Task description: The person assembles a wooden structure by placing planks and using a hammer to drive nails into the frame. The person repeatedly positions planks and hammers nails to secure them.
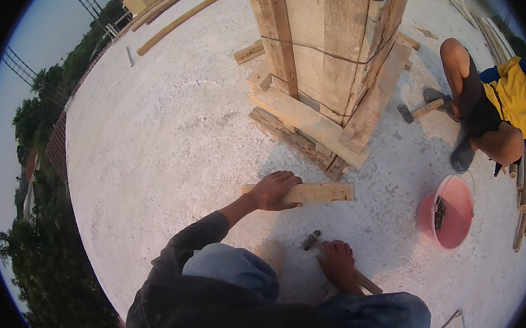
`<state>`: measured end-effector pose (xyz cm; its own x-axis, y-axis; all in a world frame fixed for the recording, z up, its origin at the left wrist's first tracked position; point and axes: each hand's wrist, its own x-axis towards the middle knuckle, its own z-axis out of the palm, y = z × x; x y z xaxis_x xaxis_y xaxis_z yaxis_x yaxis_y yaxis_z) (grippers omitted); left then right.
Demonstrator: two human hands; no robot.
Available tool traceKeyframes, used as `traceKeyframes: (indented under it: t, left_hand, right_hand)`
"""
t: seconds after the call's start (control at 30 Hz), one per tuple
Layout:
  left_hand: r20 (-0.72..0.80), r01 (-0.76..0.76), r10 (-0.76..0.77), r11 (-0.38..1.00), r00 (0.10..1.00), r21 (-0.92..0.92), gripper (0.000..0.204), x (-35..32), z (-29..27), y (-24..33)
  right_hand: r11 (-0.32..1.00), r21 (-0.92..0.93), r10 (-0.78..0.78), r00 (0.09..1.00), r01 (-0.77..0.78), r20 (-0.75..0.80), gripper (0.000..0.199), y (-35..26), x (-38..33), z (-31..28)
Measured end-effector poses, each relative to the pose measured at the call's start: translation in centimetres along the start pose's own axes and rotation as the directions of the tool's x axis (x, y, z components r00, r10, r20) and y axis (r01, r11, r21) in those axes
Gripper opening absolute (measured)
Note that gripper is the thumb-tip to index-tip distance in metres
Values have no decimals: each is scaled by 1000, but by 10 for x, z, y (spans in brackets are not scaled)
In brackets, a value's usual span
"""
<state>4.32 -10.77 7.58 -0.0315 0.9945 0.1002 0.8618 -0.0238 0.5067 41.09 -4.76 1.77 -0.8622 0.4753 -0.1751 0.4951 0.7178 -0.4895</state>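
My left hand [276,191] is wrapped over a short wooden plank [326,192], which lies in front of the boarded column form. Closer to my knees, my right hand [338,262] grips the wooden handle of a hammer [311,240], its dark head pointing left, low over the concrete. The column form [334,43] is made of upright boards bound with wire. Around its foot sits a frame of timber pieces [306,121], with more wood stacked under it. My fingers partly hide the plank and the hammer's handle.
A pink bucket [428,216] with dark metal bits, perhaps nails, stands to my right. Beyond it a person in yellow and blue [508,95] sits beside another hammer [421,111]. Poles [523,197] lie along the right; long timber [189,18] lies far left. The roof's edge drops toward trees at left.
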Motion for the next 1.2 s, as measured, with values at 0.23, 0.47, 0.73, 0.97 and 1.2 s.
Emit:
traceKeyframes:
  t: [0.23, 0.47, 0.73, 0.97, 1.2]
  left_hand:
    - [-267, 223, -395, 836, 879, -501, 66, -60, -6, 12]
    - [-197, 542, -889, 414, 413, -731, 76, -80, -60, -81]
    - [-628, 845, -749, 463, 211, -268, 85, -153, -115, -340]
    - [-710, 960, -671, -7, -213, -281, 82, -194, -79, -430]
    - [-643, 970, -741, -51, -195, -236, 84, -187, -84, -414]
  right_hand:
    - [961, -225, 147, 987, -158, -66, 51, 7, -25, 9]
    - [979, -170, 119, 992, -111, 39, 50, 21, -14, 8]
    - [856, 69, 167, 401, -512, 901, 64, 3, 154, -169]
    - [939, 337, -165, 759, -76, 630, 64, -206, 345, -103]
    - [380, 925, 171, 984, -13, -57, 63, -384, 586, 17]
